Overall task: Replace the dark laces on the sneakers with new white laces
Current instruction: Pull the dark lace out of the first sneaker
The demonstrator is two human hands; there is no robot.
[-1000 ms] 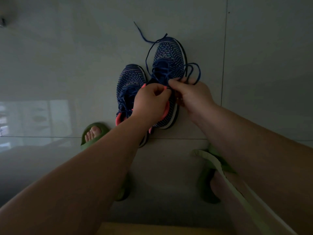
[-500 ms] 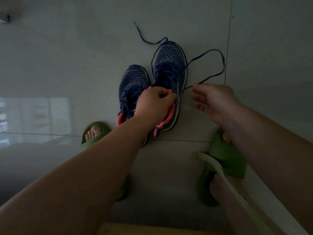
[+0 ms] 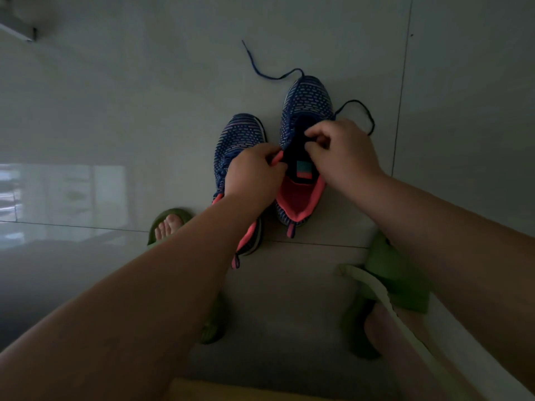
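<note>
Two blue knit sneakers with coral lining stand side by side on the grey tiled floor. The right sneaker [image 3: 308, 96] has its tongue pulled open, and its dark blue lace [image 3: 262, 71] trails loose past the toe and loops out to the right. My left hand [image 3: 253, 172] grips the coral collar edge of this sneaker. My right hand [image 3: 340, 153] pinches the lace at the eyelets over the tongue. The left sneaker [image 3: 238, 134] still has its dark lace threaded, and my left hand and forearm cover its middle and heel.
My feet in green slippers [image 3: 396, 273] rest on the floor below the sneakers, one at each side. A pale strap or cloth edge [image 3: 373, 287] runs down at lower right. A bright window reflection lies on the tiles at left.
My right hand, which had pulled the lace out to the right, has come back to the sneaker's eyelets. The lace loop at right is smaller. The left hand stays on the collar.
</note>
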